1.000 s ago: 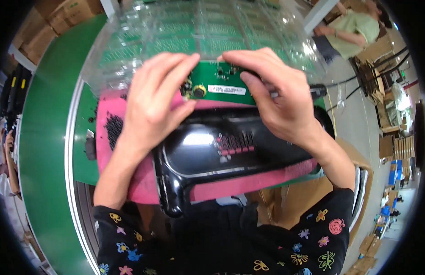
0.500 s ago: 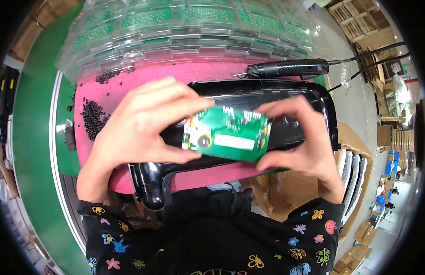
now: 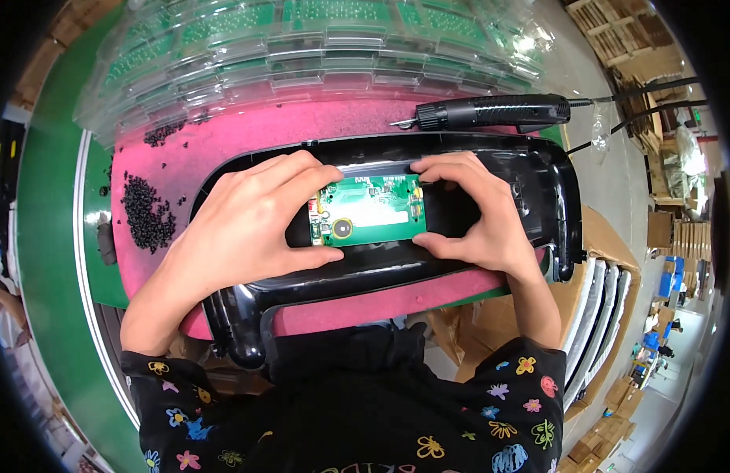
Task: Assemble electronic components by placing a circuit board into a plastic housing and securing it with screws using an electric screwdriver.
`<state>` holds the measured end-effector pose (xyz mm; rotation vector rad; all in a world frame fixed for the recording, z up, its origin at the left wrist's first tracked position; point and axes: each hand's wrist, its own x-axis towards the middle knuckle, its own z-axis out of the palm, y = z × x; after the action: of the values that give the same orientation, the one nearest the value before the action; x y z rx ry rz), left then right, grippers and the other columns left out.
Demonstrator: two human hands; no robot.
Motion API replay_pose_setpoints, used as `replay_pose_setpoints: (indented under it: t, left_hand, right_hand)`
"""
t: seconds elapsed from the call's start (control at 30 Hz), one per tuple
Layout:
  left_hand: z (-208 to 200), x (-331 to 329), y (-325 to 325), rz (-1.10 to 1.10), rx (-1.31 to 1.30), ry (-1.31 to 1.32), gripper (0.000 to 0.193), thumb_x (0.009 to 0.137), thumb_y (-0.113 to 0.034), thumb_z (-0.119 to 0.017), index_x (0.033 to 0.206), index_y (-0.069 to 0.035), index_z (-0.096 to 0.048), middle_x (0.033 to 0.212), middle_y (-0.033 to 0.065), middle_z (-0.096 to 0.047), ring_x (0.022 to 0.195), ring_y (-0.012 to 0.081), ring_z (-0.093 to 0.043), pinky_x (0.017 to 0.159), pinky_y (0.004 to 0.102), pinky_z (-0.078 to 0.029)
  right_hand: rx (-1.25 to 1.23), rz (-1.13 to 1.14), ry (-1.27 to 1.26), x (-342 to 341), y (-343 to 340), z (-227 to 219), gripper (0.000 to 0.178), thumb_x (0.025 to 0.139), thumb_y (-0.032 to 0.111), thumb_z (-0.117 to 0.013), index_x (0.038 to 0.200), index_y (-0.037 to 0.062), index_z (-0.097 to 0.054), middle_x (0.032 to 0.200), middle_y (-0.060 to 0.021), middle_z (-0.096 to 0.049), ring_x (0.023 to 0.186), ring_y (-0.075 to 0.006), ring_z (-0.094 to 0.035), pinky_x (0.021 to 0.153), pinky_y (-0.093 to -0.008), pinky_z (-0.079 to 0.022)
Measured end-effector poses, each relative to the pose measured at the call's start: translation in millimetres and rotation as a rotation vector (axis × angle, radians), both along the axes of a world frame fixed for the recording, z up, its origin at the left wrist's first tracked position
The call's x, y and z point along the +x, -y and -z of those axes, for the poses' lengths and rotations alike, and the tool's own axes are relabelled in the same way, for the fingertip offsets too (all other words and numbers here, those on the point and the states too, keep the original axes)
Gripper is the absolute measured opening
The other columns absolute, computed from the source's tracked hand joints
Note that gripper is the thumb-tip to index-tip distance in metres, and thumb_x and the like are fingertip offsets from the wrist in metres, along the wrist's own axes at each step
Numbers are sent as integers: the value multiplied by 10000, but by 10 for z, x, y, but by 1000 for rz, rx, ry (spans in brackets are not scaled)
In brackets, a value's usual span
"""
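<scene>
A green circuit board (image 3: 380, 230) with a round dark part near its left end lies level over the middle of a black plastic housing (image 3: 459, 272). My left hand (image 3: 262, 217) grips the board's left end between thumb and fingers. At the opposite end, my right hand (image 3: 483, 211) holds it by the corners the same way. Whether the board rests on the housing or is held just above it, I cannot tell. The housing is a long shell, hollow side up, with a rounded leg at its front left.
A black electric screwdriver (image 3: 491, 113) lies behind the housing, its cable running right. Small black screws (image 3: 148, 213) are heaped on the pink mat (image 3: 302, 118) at left. Clear plastic trays (image 3: 302, 55) of green boards are stacked at the back. A cardboard box (image 3: 601, 236) stands at right.
The board, tilted and blurred before, is now level and lower, farther left over the housing. Both hands have moved with it and still grip its ends. The housing appears shifted slightly left at its leg.
</scene>
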<state>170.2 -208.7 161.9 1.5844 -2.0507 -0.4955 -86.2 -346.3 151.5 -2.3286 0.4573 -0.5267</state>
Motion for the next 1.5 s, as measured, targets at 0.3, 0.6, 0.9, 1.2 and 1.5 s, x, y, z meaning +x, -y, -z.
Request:
replay_pose_setpoints:
  t: [0.3,0.6,0.9,1.2,1.5]
  left_hand:
    - [-28,-56,1,-6,108,134,652,610,-268,-853,1162,-42,-588,1141,99,-572,1017,314,-618,775,400,-527]
    - [-24,-71,10,8,104,166,663,620,-265,-855,1174,-36,-574,1126,100,-562,1002,310,-608,777,399,-522]
    - [23,-53,0,38,33,181,671,644,-264,-856,1193,-27,-552,1104,83,-545,937,273,-588,769,381,-510]
    - [45,-43,-68,40,-6,257,666,695,-336,-821,1198,-7,-534,1141,89,-535,1004,246,-578,815,332,-529]
    - [-238,640,-95,-360,-132,31,231,806,-178,-763,838,14,-638,686,146,-645,628,294,-655,591,382,-507]
  right_hand:
    - [10,-20,-56,4,12,51,564,626,100,-861,1127,36,-610,1227,-119,-590,1133,-324,-552,965,-400,-467]
    - [-12,-13,-82,8,-8,48,587,625,93,-859,1150,39,-600,1208,-120,-589,1106,-327,-547,955,-401,-464]
    - [-17,3,-110,27,-23,12,596,599,80,-861,1139,27,-613,1201,-119,-603,1117,-325,-553,976,-397,-454]
    - [-78,21,-171,37,-64,-13,652,612,85,-845,1205,27,-580,1234,-137,-571,1138,-335,-548,978,-402,-455]
    - [-498,733,-205,-325,276,-340,503,902,168,-680,1357,66,-490,1184,-124,-559,1121,-277,-527,1017,-375,-386]
